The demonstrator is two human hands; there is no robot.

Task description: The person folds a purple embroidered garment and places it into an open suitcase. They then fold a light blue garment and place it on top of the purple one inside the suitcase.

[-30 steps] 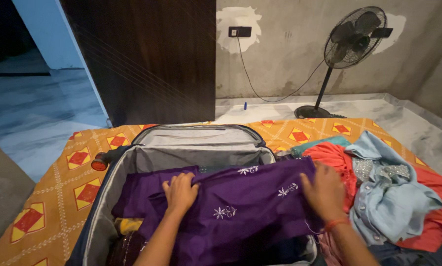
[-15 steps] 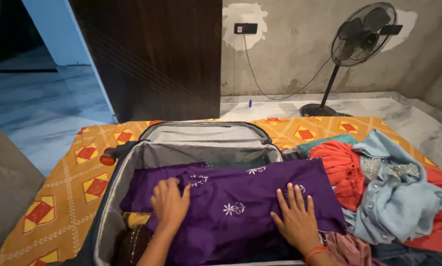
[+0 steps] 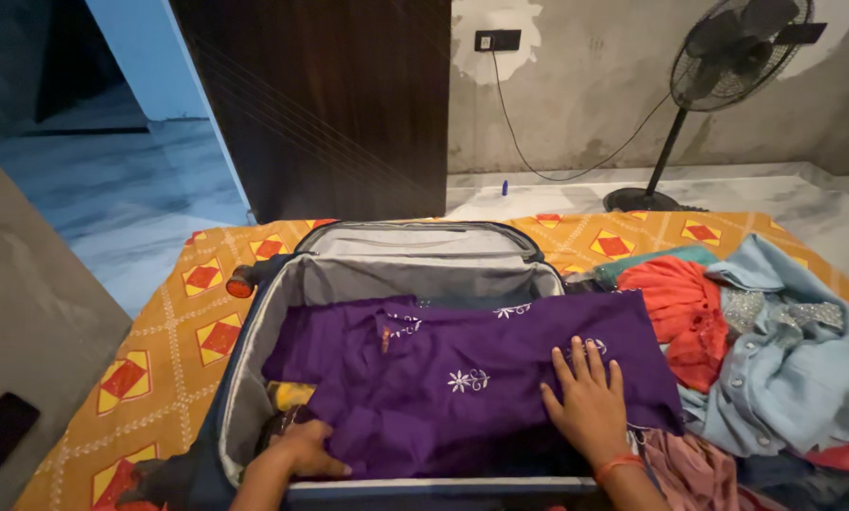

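Observation:
A purple garment with small white embroidered flowers lies spread inside an open grey-lined suitcase on an orange patterned sheet. My left hand is at the near left corner of the case, fingers curled around the garment's lower edge. My right hand lies flat on the garment's right part, fingers spread; an orange band is on that wrist.
A heap of clothes lies right of the case: a red-orange piece, a light blue shirt, a pink piece. A standing fan and a dark wooden door are behind. The orange sheet covers the surface.
My left hand slid from the garment's top down to its near left edge and curled around it. My right hand stayed flat on the right side. The view moved closer.

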